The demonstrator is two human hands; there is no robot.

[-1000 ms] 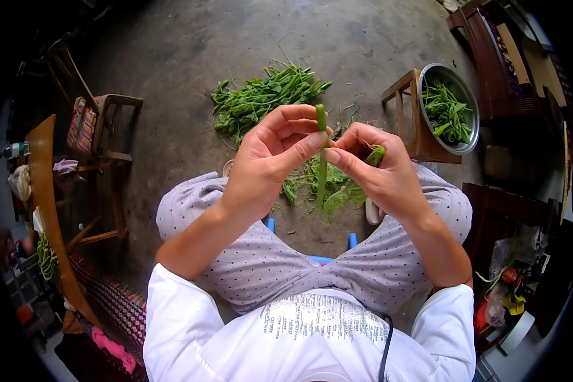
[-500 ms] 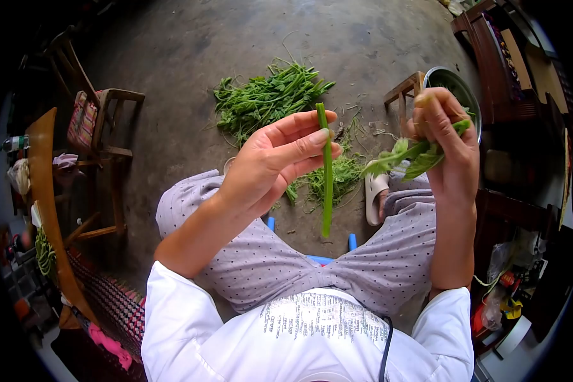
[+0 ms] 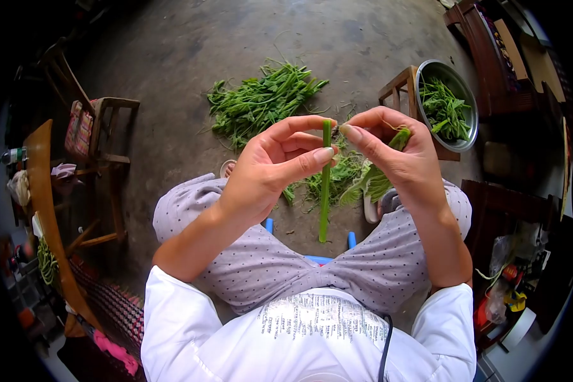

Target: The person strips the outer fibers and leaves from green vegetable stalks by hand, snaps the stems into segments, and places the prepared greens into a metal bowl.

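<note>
Between thumb and fingers, my left hand (image 3: 277, 156) pinches a green stem (image 3: 325, 197) that hangs upright. My right hand (image 3: 398, 149) is closed around a leafy green piece (image 3: 377, 181), its leaves drooping below the palm. The right thumb and index finger are pinched close beside the stem's top end; whether they touch it I cannot tell. On the floor ahead lies a large pile of leafy green stems (image 3: 264, 99). Nearer, below the hands, is a smaller heap of leaves and thin scraps (image 3: 337, 175), partly hidden by the hands.
A metal basin (image 3: 473, 121) holding greens rests on a wooden stool (image 3: 398, 86) at the right. Wooden chairs (image 3: 118, 105) and a table edge (image 3: 41, 191) stand at the left. Dark wooden furniture (image 3: 484, 70) is at the far right.
My right hand has moved left and inward to the top of the stem, carrying the leafy piece and uncovering the basin. My left hand still holds the stem in nearly the same place.
</note>
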